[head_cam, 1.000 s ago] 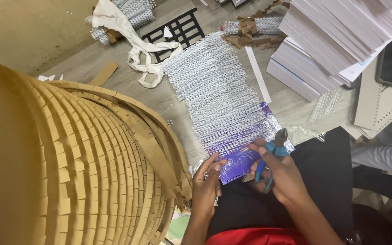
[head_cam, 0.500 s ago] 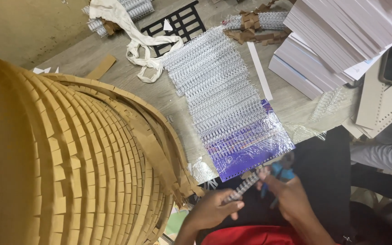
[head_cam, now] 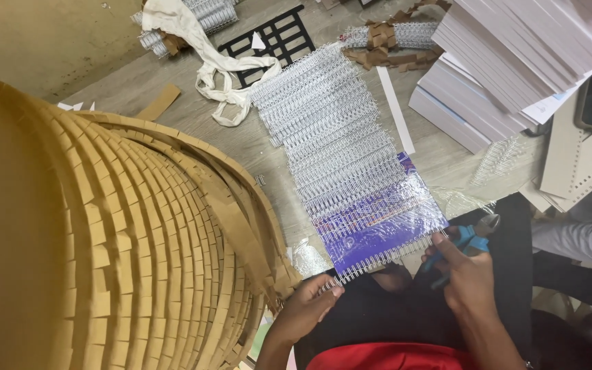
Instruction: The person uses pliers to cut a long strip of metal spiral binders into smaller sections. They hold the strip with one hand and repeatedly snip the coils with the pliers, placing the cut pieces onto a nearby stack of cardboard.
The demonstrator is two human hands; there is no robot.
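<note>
Head camera, looking down: we hold one white wire binding comb (head_cam: 385,259) stretched between our two hands at the near edge of a grey wood-grain counter (head_cam: 193,116). Our left hand (head_cam: 306,308) pinches the comb's left end, fingers closed on it. Our right hand (head_cam: 466,274) touches the right end with a forefinger while its other fingers wrap the blue-handled cutters (head_cam: 471,240). The comb lies just below a purple plastic-wrapped sheet (head_cam: 385,219), on which a long bed of the same white wire combs (head_cam: 330,130) runs away from us across the counter. To our left a tall curved stack of notched brown cardboard strips (head_cam: 118,233) fills much of the view. At the far side we see a white cloth strip (head_cam: 207,62) draped over a black plastic grid (head_cam: 275,34), and brown cardboard scraps (head_cam: 385,44) heaped on more wire. At the right rise stacks of white paper blocks (head_cam: 501,75), with punched grey boards (head_cam: 577,164) beside them. A loose white strip (head_cam: 395,109) lies alongside the wire bed.
</note>
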